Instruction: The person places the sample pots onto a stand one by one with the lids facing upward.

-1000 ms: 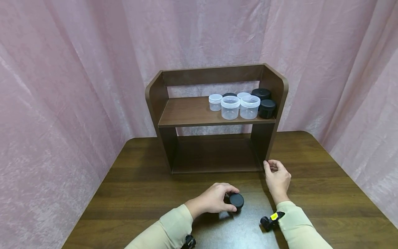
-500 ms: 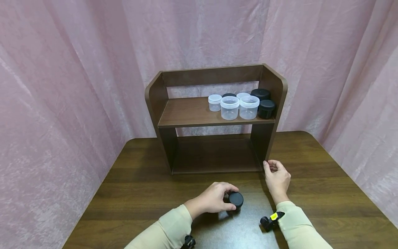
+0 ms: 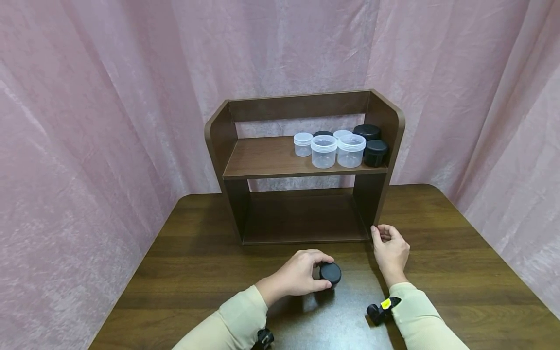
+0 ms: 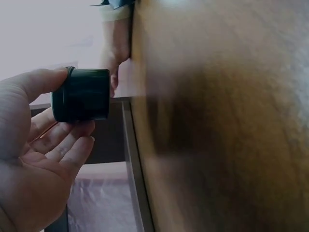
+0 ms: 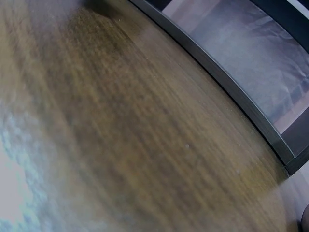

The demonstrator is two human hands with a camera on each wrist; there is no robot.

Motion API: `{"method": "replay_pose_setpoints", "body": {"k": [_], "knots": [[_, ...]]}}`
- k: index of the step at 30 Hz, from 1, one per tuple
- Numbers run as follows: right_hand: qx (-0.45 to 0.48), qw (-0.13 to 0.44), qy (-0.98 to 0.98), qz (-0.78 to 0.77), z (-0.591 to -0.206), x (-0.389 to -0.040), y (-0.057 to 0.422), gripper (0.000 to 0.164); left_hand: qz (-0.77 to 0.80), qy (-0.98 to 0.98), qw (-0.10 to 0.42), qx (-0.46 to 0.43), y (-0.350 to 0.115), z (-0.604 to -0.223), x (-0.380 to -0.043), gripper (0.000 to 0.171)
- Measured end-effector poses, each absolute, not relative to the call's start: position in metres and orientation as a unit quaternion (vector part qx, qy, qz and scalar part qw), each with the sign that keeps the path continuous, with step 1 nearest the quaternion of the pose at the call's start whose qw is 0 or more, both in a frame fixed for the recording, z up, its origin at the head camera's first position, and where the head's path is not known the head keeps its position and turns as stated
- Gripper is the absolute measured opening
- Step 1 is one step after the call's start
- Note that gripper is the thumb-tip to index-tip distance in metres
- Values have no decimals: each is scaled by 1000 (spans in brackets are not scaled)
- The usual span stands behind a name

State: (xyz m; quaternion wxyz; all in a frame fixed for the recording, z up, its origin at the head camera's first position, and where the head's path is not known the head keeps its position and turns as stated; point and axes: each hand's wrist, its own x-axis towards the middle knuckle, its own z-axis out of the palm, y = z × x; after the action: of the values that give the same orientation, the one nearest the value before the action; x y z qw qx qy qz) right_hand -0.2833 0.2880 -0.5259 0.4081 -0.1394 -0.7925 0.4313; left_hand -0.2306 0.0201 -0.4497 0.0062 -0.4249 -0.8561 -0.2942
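Observation:
A small black lidded jar is held between the thumb and fingers of my left hand, in front of the shelf. In the left wrist view the black jar is off the tabletop, with a gap beneath it. My right hand rests by the lower right front corner of the brown two-tier shelf. Its thumb is at the shelf's side edge and its fingers are loosely bent. Only a sliver of that hand shows in the right wrist view, at the lower right.
On the upper shelf's right half stand several jars: clear ones such as a clear jar in front, and black ones such as a black jar by the side panel. The wooden table carries the shelf, with a pink curtain behind.
Over the last second my left hand has raised the black jar off the table and shifted it slightly toward the shelf. My right hand stays in place.

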Motion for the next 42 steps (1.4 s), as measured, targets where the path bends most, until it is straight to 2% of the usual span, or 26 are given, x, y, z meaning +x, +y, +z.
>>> {"method": "replay_pose_setpoints", "body": {"k": [11,20,42], "knots": [[-141,406,-797,423,-528,-285,289,22,-320,-846,36,-424,15,-433,-229,48],[-141,404,-800,421,-526,-284,289,21,-377,-831,58,-405,8,-405,-229,48],[-131,411,-794,428,-525,-284,288,19,-446,-776,218,-390,-24,-302,-238,42]]}}
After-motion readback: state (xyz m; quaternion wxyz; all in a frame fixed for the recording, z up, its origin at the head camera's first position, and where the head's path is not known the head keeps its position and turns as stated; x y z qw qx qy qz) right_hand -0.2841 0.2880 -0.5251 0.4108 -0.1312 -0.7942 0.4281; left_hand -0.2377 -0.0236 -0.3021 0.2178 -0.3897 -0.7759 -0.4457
